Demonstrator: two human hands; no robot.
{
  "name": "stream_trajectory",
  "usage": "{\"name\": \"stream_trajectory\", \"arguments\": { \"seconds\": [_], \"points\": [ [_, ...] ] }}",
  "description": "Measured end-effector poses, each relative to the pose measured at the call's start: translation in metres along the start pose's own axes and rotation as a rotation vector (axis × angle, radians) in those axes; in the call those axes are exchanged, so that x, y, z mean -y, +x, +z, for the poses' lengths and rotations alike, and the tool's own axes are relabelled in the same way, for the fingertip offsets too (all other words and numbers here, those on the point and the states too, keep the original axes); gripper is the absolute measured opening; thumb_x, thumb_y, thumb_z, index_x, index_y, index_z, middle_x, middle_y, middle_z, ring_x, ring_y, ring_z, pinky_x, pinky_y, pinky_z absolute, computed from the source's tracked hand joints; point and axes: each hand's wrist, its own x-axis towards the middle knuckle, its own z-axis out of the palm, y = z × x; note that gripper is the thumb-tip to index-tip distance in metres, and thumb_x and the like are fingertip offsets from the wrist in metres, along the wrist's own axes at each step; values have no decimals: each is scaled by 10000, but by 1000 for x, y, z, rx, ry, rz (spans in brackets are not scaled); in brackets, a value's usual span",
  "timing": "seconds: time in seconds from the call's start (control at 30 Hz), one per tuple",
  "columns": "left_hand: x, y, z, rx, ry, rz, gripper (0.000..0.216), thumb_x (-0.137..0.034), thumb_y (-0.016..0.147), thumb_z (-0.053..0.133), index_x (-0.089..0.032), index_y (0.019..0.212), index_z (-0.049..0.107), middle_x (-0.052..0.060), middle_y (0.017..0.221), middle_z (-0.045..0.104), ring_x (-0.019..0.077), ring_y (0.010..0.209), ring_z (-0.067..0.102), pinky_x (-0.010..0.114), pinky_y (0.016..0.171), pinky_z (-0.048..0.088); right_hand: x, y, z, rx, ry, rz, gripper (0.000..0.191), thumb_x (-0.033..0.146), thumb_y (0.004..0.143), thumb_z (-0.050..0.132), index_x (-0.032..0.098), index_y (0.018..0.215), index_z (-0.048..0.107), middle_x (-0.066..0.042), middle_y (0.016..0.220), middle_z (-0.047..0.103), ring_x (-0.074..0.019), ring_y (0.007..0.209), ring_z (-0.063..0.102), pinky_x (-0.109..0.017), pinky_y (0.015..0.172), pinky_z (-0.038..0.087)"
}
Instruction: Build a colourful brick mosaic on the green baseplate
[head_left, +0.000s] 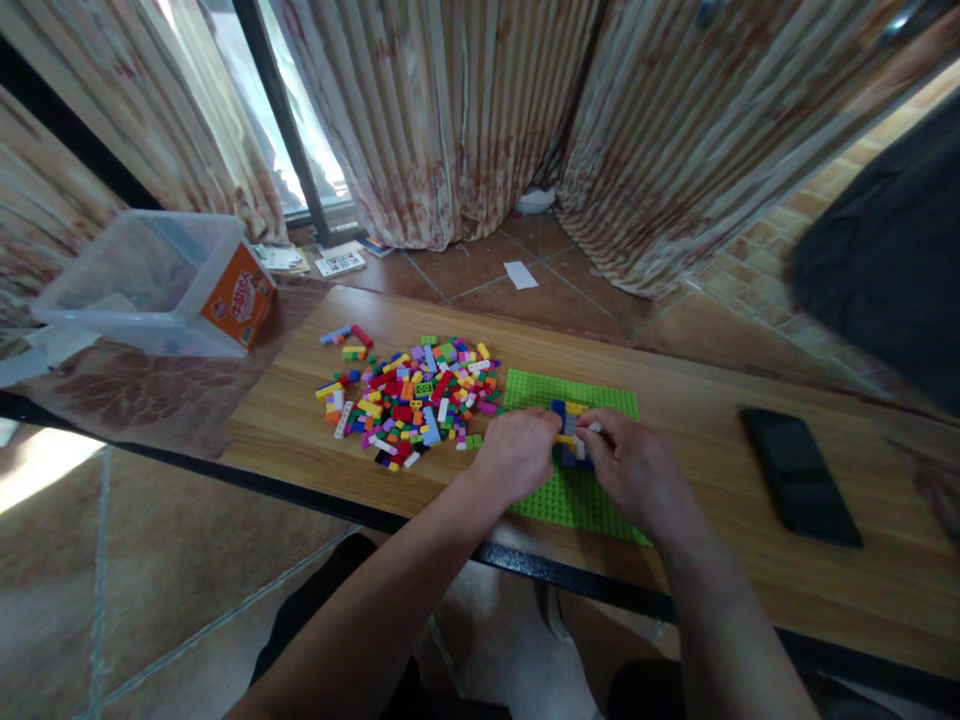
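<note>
A green studded baseplate (555, 508) lies on the wooden table. On it stands a small structure of blue, yellow and grey toy bricks (571, 422). My left hand (519, 450) is closed at the structure's left side, its fingertips against the bricks; what they grip, if anything, is hidden. My right hand (634, 465) pinches a small white toy brick (595, 427) at the structure's right side. Left of the baseplate spreads a pile of loose, many-coloured toy bricks (420, 395).
A black phone (799, 475) lies on the table (709, 450) to the right. Beyond the table's left end stands a clear plastic bin (142, 285) with an orange label. Curtains (450, 120) hang behind. A person's dark clothing (885, 240) shows at the right edge.
</note>
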Motion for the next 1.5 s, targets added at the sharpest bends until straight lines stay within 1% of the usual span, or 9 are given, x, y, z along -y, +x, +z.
{"name": "stream_trajectory", "arguments": {
  "seconds": [0.17,0.4,0.5,0.73,0.93,1.07,1.2,1.37,1.5],
  "points": [
    [-3,2,1,-2,36,6,142,-137,832,504,-164,910,620,94,919,658,237,869,646,339,774,512,-3,-1,-3,0,2,49,177,298,882,480,224,833,633,-46,766,695,-196,688,646,-306,646,458],
    [-4,2,-1,-11,91,39,203,-100,808,471,-140,909,642,108,904,664,244,870,652,344,765,520,11,2,3,46,67,16,193,277,897,457,217,817,622,-47,773,690,-198,704,635,-320,680,445],
    [-3,2,-3,-9,80,36,200,-110,827,460,-147,906,640,104,918,669,234,870,650,341,769,519,9,2,6,50,115,69,191,310,905,472,218,835,623,-40,759,689,-193,690,629,-316,668,439],
    [1,3,0,-40,-48,6,143,-156,840,501,-168,853,642,73,886,692,222,827,649,330,744,507,-9,-10,-5,-106,330,241,270,433,890,534,184,875,637,-23,718,648,-153,628,588,-273,593,445],
    [2,3,0,-63,-197,-98,165,-184,840,544,-175,923,686,43,788,688,178,712,625,293,694,477,-16,-15,-9,-130,370,397,333,501,866,551,181,804,616,1,610,598,-131,534,554,-252,507,421],
    [-3,9,-1,-74,-276,-236,175,-281,861,570,-161,893,693,40,725,672,169,664,601,284,659,453,-22,-12,-6,-207,579,516,304,482,812,609,182,859,594,-9,642,635,-142,539,600,-260,506,481],
    [-8,12,2,-97,-259,-319,194,-333,806,649,-163,897,668,20,685,634,157,627,558,267,606,401,-25,-9,-9,-310,757,611,252,383,731,662,183,867,590,-9,690,652,-127,540,603,-225,454,462],
    [-7,10,7,-71,-277,-224,86,-253,784,659,-182,832,649,-21,636,570,129,584,498,249,559,309,-23,-10,-15,-330,883,634,250,364,696,658,173,850,613,1,696,642,-89,500,547,-200,426,409],
    [-4,11,10,-71,-288,-175,53,-206,805,633,-178,762,622,-28,625,537,121,588,477,249,568,290,-22,-12,-17,-314,864,635,235,360,700,630,167,835,622,15,638,610,-85,486,517,-205,431,380]
  ]
}}
